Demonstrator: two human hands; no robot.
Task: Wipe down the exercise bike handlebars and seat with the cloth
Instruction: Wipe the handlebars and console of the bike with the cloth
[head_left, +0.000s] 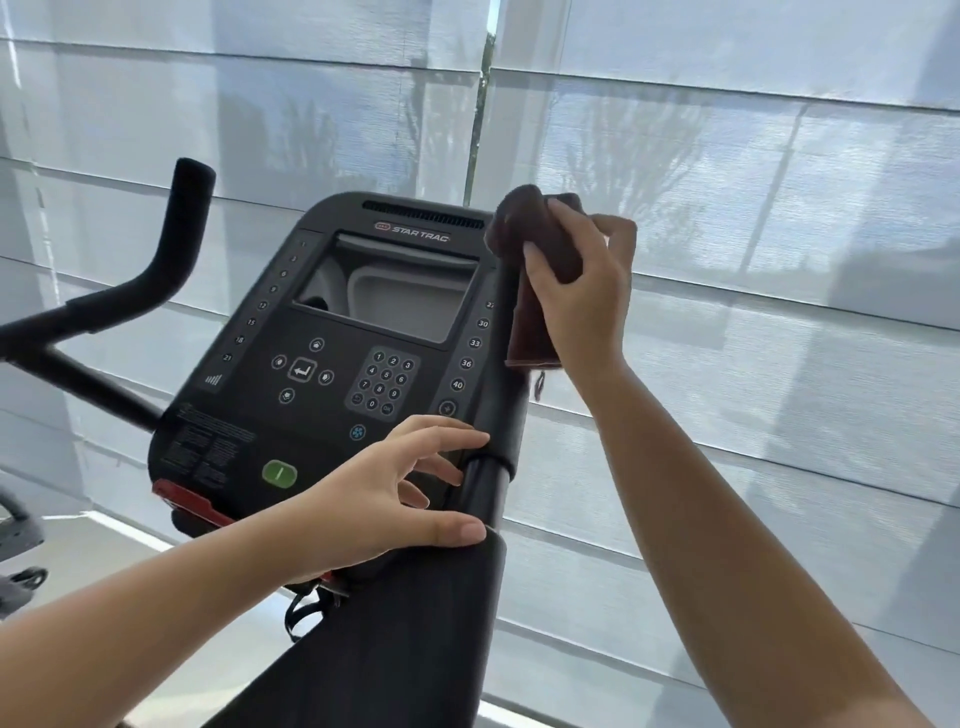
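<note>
Held in the right hand (582, 280): a dark brown cloth (535, 291), folded into a thick pad and draped over the upper end of the right handlebar (488, 493). Right fingers (618, 234) curled round cloth and bar together, thumb on the near side, a loose tail of fabric hanging below the palm. Looks soft, light and limp, with a napped, towel-like surface. No danger of breakage and little of slipping on the matte black grip, but apt to bunch or unfold if pinched by one corner. Best kept as gripped here, wrapped round the tube under the palm, ready to slide along its length.

Below those fingers, on the same bar: the left hand (384, 499), holding nothing. Its fingers (441, 431) spread wide and fairly straight, thumb laid flat against the tube just under a collar between a thicker sleeve and a slimmer, smoother section. Probably steadying the bike.

Left of both hands, the console (322, 364): hard matte black plastic, glossy screen, number keypad, rounded green button (279, 473). Far to the left of all fingers, the left handlebar (171, 244), a bent black tube with a rounded end, touched by neither hand. Beyond the right fingers, pale woven blinds (779, 208). Seat not in view.
</note>
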